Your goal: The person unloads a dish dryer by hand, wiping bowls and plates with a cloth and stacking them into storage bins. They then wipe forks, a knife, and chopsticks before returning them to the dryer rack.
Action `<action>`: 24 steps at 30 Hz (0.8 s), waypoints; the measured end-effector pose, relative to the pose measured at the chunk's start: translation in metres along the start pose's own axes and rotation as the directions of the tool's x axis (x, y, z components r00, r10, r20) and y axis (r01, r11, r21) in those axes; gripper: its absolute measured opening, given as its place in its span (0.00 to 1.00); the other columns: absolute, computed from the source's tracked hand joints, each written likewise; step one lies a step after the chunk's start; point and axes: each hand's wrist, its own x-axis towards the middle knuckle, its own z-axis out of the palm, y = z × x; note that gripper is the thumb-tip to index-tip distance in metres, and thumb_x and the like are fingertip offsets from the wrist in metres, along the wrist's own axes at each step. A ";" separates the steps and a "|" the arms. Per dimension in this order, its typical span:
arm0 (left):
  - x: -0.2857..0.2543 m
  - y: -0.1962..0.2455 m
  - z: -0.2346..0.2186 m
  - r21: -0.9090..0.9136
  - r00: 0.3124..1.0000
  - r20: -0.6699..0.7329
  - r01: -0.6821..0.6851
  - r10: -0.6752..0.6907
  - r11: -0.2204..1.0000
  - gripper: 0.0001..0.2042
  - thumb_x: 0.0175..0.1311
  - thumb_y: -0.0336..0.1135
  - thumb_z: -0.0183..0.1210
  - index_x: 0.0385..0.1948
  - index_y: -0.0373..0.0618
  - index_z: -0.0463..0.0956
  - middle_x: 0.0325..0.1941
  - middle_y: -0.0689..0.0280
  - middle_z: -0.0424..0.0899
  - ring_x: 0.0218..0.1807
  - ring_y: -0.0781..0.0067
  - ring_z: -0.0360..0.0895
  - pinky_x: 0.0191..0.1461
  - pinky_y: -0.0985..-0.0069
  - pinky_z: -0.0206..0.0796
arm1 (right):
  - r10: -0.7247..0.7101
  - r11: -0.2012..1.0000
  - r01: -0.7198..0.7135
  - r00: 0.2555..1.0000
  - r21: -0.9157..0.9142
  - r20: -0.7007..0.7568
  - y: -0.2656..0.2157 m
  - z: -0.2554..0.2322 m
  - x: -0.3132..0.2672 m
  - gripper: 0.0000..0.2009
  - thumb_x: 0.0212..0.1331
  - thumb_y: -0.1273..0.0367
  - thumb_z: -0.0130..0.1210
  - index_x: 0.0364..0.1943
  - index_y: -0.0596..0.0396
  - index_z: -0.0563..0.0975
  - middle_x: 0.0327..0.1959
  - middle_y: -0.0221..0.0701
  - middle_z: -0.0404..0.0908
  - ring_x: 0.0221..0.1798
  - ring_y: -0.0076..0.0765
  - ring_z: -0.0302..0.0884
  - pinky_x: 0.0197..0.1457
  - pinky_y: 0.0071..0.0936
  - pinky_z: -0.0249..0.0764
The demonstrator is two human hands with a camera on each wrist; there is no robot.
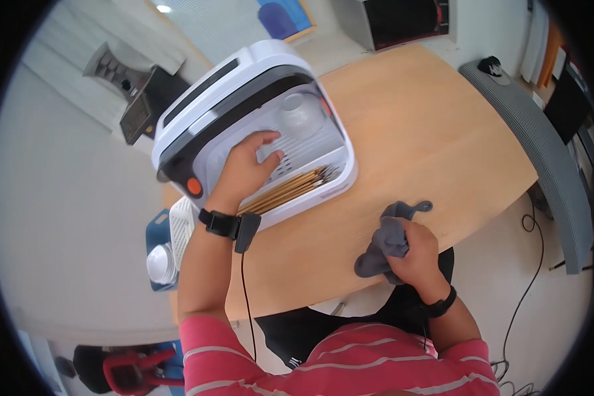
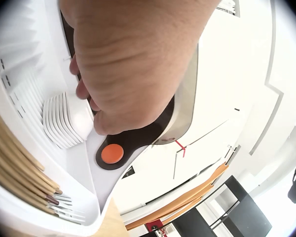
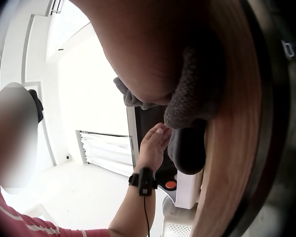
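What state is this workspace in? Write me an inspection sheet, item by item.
Surface: wooden table under the box and cloth.
Job's things: open white box with white dishes and wooden-handled utensils inside; bunched grey cloth.
Clutter: blue basket holding white bowls, and a white perforated basket, beside the box.
Hands: left hand over the box, nothing seen in its fingers; right hand grips the cloth.
Cables: one hangs from the left wristband; another reaches the floor.
Surroundings: dark cap on a grey bench.
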 end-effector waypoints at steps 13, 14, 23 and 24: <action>-0.273 -0.128 -0.217 0.185 0.691 -0.388 0.707 -0.610 0.683 0.17 0.61 0.37 0.68 0.48 0.36 0.82 0.38 0.58 0.88 0.40 0.64 0.85 0.46 0.70 0.76 | 0.271 0.953 -0.281 0.958 0.111 0.099 -0.024 0.025 0.004 0.24 0.55 0.70 0.69 0.57 0.60 0.78 0.47 0.50 0.86 0.53 0.57 0.85 0.55 0.40 0.79; -0.287 -0.137 -0.220 0.183 0.685 -0.395 0.711 -0.612 0.679 0.17 0.61 0.37 0.68 0.48 0.36 0.82 0.38 0.58 0.88 0.40 0.64 0.85 0.46 0.70 0.76 | 0.188 0.977 -0.200 0.972 0.072 0.139 -0.028 0.036 0.002 0.25 0.54 0.70 0.69 0.57 0.59 0.78 0.46 0.50 0.86 0.52 0.57 0.85 0.54 0.41 0.79; -0.316 -0.167 -0.209 0.259 0.485 -0.421 0.874 -0.766 0.411 0.20 0.51 0.46 0.72 0.37 0.38 0.83 0.37 0.53 0.88 0.41 0.54 0.86 0.46 0.63 0.77 | -0.070 0.996 0.084 0.963 -0.040 0.261 -0.067 0.081 -0.012 0.27 0.46 0.70 0.72 0.54 0.60 0.79 0.43 0.48 0.86 0.47 0.60 0.83 0.52 0.46 0.79; -0.313 -0.168 -0.209 0.298 0.503 -0.431 0.863 -0.750 0.408 0.19 0.52 0.46 0.72 0.36 0.38 0.83 0.37 0.53 0.88 0.40 0.53 0.86 0.45 0.62 0.77 | -0.063 0.998 0.060 0.963 0.017 0.262 -0.069 0.079 -0.011 0.26 0.47 0.70 0.72 0.54 0.59 0.79 0.43 0.47 0.86 0.48 0.59 0.84 0.52 0.45 0.79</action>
